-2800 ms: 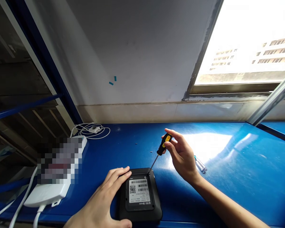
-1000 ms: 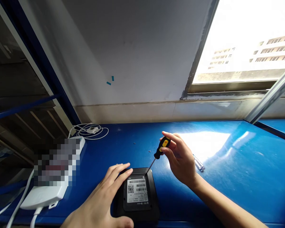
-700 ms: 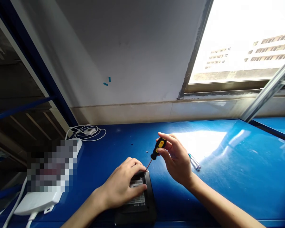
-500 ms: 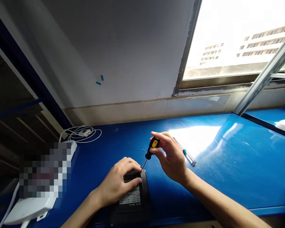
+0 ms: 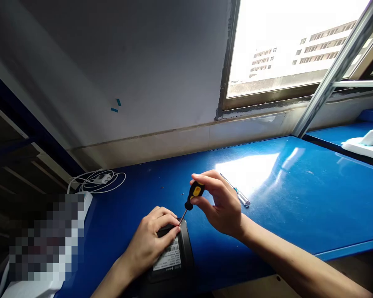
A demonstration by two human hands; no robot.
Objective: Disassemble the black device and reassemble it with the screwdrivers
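Note:
A black device (image 5: 188,248) with a white printed label (image 5: 169,257) lies at the table's near edge. My left hand (image 5: 153,236) is on its left side, fingers curled over the far end. Its thumb and forefinger close together beside the tip of the screwdriver (image 5: 196,190), which has a black and yellow handle. That handle is gripped between the thumb and fingers of my right hand (image 5: 222,203). The shaft slants down to the device's far right corner; the exact contact is hidden by my fingertips. Two small screws (image 5: 182,194) lie beyond the device.
A second screwdriver (image 5: 243,198) with a clear handle lies beyond my right hand. At left are a white device (image 5: 87,203), partly pixelated, and a coiled white cable (image 5: 121,182). A metal post (image 5: 317,95) rises at the blue table's (image 5: 298,198) far right.
My left thumb has moved up to meet the forefinger by the screwdriver tip. The right hand stays on the handle. The whole view has shifted slightly rightward.

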